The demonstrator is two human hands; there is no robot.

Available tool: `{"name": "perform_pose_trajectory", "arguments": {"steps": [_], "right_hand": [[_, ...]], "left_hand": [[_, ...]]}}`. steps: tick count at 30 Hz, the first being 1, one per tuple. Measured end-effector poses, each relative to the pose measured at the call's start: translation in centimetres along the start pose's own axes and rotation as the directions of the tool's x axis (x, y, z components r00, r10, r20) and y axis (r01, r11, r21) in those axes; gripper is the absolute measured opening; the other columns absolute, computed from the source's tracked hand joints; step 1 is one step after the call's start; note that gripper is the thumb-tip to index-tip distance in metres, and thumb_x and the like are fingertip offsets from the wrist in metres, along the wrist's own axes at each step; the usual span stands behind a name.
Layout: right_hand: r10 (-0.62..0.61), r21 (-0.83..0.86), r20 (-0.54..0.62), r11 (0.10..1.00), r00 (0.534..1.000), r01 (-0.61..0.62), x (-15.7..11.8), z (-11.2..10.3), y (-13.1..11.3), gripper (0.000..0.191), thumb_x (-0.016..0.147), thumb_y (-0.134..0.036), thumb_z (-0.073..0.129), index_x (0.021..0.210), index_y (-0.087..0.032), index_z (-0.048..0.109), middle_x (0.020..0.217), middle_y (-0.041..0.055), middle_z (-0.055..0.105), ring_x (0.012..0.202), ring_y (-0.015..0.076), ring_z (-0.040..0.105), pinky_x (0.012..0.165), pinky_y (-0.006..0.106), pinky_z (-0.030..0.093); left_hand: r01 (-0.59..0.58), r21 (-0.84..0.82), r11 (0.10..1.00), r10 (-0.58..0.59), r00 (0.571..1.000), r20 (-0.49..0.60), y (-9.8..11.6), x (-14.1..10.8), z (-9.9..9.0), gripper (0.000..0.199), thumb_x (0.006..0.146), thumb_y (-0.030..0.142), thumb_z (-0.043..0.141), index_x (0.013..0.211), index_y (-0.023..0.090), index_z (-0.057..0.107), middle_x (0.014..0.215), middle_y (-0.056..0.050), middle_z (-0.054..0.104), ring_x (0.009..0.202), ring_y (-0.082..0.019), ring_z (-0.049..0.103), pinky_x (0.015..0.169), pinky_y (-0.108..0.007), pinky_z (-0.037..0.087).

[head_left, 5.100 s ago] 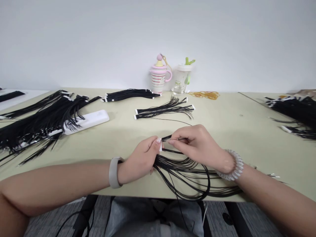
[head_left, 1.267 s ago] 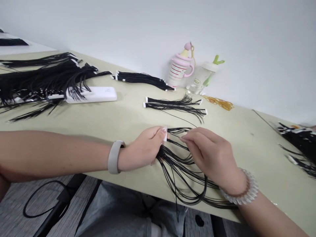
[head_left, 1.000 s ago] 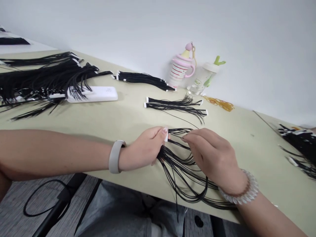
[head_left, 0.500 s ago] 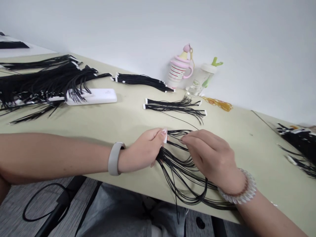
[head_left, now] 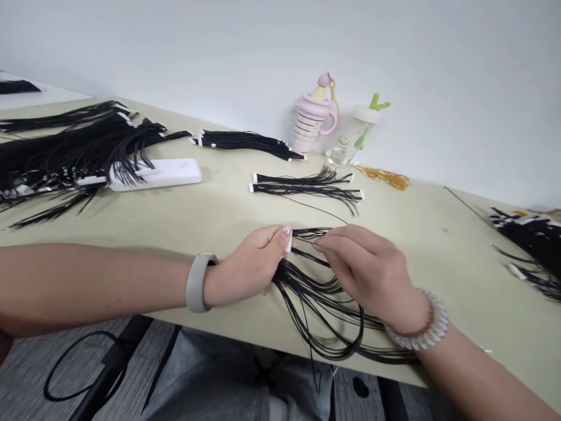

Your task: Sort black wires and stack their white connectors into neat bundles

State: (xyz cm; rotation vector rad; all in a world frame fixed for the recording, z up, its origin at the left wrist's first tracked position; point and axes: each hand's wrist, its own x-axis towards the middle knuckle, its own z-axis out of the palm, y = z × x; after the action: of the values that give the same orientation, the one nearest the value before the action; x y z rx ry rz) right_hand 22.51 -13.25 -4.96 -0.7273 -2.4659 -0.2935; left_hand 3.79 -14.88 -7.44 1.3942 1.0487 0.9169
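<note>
My left hand [head_left: 252,263] grips a white connector [head_left: 288,241] between thumb and fingers, with a bundle of black wires [head_left: 315,292] running out to the right from it and below it. The fingers of my right hand [head_left: 368,266] pinch a single thin black wire [head_left: 307,240] just right of the connector. The wires loop under my right hand and trail along the table's front edge. Behind my hands, two short black wire bundles [head_left: 302,188] with white connectors at their ends lie side by side.
A large pile of black wires [head_left: 74,146] overlaps a white power bank [head_left: 175,171] at left. Another bundle [head_left: 245,143], a pink-lidded cup [head_left: 310,123], a clear bottle [head_left: 353,137] and yellow rubber bands [head_left: 385,177] stand or lie near the wall. More wires [head_left: 534,240] lie at right.
The whole view has shifted slightly, so most things appear a little further left. Both hands keep nearly the same pose and grip on the connector and the wire.
</note>
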Motion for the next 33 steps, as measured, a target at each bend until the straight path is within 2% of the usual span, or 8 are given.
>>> {"name": "perform_pose_trajectory", "arguments": {"steps": [6, 11, 17, 25, 29, 31, 33], "right_hand": [[0.037, -0.003, 0.014, 0.999, 0.999, -0.037, 0.1, 0.7, -0.6, 0.009, 0.081, -0.011, 0.049, 0.080, -0.014, 0.058, 0.077, 0.0046, 0.060, 0.071, 0.0120, 0.055, 0.062, 0.024, 0.045], [0.016, -0.073, 0.001, 0.997, 1.000, -0.016, 0.2, 0.7, -0.8, 0.011, 0.082, -0.014, 0.048, 0.076, -0.014, 0.057, 0.075, 0.0050, 0.059, 0.070, 0.0123, 0.055, 0.060, 0.024, 0.043], [-0.003, -0.120, 0.037, 0.993, 0.999, 0.008, 0.2, 0.5, -0.7, 0.017, 0.086, -0.016, 0.042, 0.076, -0.015, 0.056, 0.073, 0.0034, 0.057, 0.066, 0.0110, 0.051, 0.057, 0.023, 0.039], [-0.061, -0.171, 0.058, 0.983, 0.996, 0.070, -0.1, 0.5, -0.8, 0.019, 0.086, -0.015, 0.039, 0.074, -0.015, 0.054, 0.074, 0.0027, 0.055, 0.064, 0.0109, 0.045, 0.056, 0.024, 0.034], [-0.034, -0.158, 0.099, 0.986, 0.995, 0.050, 0.2, 0.5, -0.8, 0.020, 0.087, -0.016, 0.038, 0.075, -0.016, 0.054, 0.074, 0.0027, 0.054, 0.065, 0.0117, 0.045, 0.057, 0.024, 0.034], [0.022, -0.116, 0.112, 0.993, 0.993, -0.009, 0.6, 0.1, -0.4, 0.018, 0.087, -0.024, 0.041, 0.077, -0.016, 0.053, 0.076, 0.0039, 0.054, 0.070, 0.0133, 0.047, 0.061, 0.026, 0.036], [0.093, -0.082, 0.076, 0.993, 0.993, -0.087, 0.9, -0.7, 0.2, 0.024, 0.083, -0.039, 0.048, 0.078, -0.016, 0.051, 0.078, 0.0054, 0.053, 0.072, 0.0152, 0.048, 0.062, 0.027, 0.037]], "left_hand": [[-0.027, 0.097, 0.995, 0.024, 0.999, 0.033, 0.1, 0.0, -0.2, 0.036, 0.086, 0.049, 0.029, 0.069, 0.019, 0.042, 0.043, 0.008, 0.035, 0.030, -0.005, 0.035, 0.031, -0.017, 0.030], [-0.062, 0.164, 0.985, 0.051, 0.996, 0.070, 0.3, -0.1, -0.2, 0.038, 0.087, 0.047, 0.027, 0.067, 0.019, 0.042, 0.037, 0.008, 0.034, 0.031, -0.006, 0.035, 0.034, -0.018, 0.031], [-0.058, 0.173, 0.983, 0.048, 0.997, 0.063, 0.2, -0.1, -0.3, 0.036, 0.088, 0.045, 0.028, 0.069, 0.019, 0.043, 0.037, 0.008, 0.035, 0.030, -0.006, 0.034, 0.033, -0.018, 0.029], [-0.127, 0.267, 0.955, 0.105, 0.990, 0.095, 0.2, 0.0, -0.5, 0.034, 0.088, 0.041, 0.030, 0.065, 0.018, 0.039, 0.041, 0.007, 0.036, 0.037, -0.006, 0.036, 0.039, -0.018, 0.034], [-0.071, 0.217, 0.974, 0.052, 0.994, 0.093, 0.2, -0.1, -0.4, 0.036, 0.088, 0.044, 0.030, 0.065, 0.018, 0.040, 0.040, 0.007, 0.035, 0.034, -0.006, 0.035, 0.037, -0.018, 0.032], [-0.014, 0.161, 0.987, 0.003, 0.998, 0.065, 0.0, -0.1, -0.2, 0.037, 0.087, 0.047, 0.030, 0.066, 0.018, 0.041, 0.039, 0.007, 0.035, 0.033, -0.006, 0.035, 0.035, -0.018, 0.030], [0.028, 0.083, 0.996, -0.029, 1.000, 0.010, -0.2, 0.0, -0.1, 0.037, 0.085, 0.049, 0.032, 0.068, 0.019, 0.043, 0.043, 0.007, 0.036, 0.033, -0.006, 0.035, 0.033, -0.018, 0.030]]}}
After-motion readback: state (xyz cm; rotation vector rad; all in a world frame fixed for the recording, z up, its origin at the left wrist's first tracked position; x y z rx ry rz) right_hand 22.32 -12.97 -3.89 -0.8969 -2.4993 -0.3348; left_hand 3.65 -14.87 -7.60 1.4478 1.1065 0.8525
